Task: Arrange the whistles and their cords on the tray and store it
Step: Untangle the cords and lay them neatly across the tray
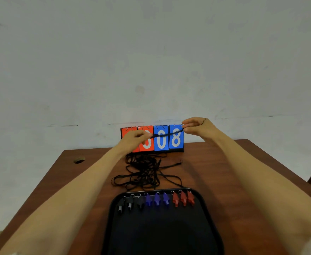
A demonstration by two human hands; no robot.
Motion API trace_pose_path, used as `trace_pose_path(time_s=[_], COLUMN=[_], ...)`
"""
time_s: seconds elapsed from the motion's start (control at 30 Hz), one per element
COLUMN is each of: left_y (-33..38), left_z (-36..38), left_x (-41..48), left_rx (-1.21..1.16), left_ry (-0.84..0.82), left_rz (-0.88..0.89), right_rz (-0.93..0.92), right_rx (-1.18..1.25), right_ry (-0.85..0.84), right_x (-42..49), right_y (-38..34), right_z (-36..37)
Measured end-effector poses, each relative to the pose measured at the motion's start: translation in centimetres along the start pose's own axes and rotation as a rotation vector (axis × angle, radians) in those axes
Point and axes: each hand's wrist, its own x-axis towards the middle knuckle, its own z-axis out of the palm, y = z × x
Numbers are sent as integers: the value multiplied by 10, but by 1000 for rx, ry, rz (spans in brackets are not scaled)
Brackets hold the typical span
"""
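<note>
A black tray [162, 234] lies on the table's near side. Along its far edge sit three black whistles [130, 203], three blue whistles [157, 199] and three red whistles [183, 198] in a row. Beyond the tray, a tangled heap of black cords [143, 172] rests on the table. Raised above the heap, my left hand [135, 138] and my right hand [195, 127] each pinch one end of a single black cord [166, 134], stretched between them.
A flip scoreboard [161, 138] with red and blue number cards stands at the table's far edge against a pale wall. The brown table [233, 172] has a round cable hole [79, 160] at far left. Its right edge drops off near a dark object.
</note>
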Motion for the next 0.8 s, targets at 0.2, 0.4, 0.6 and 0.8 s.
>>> trace_pose_path(time_s=[0.2,0.4,0.6,0.8], left_y=[-18,-37,-55,-88], left_z=[-15,-15,-10,9], left_x=[-33,-72,-117,-157], left_rx=[87,132,237,226], left_ry=[143,73,-110,-13], left_rz=[-91,-153,-158,-288], right_rz=[47,15,124,307], right_rx=[127,-461,-747,-495], right_ry=[196,333,156,93], right_x=[-17,-50,-96,-135], right_y=[9,39,77,113], right_z=[6,13,23,30])
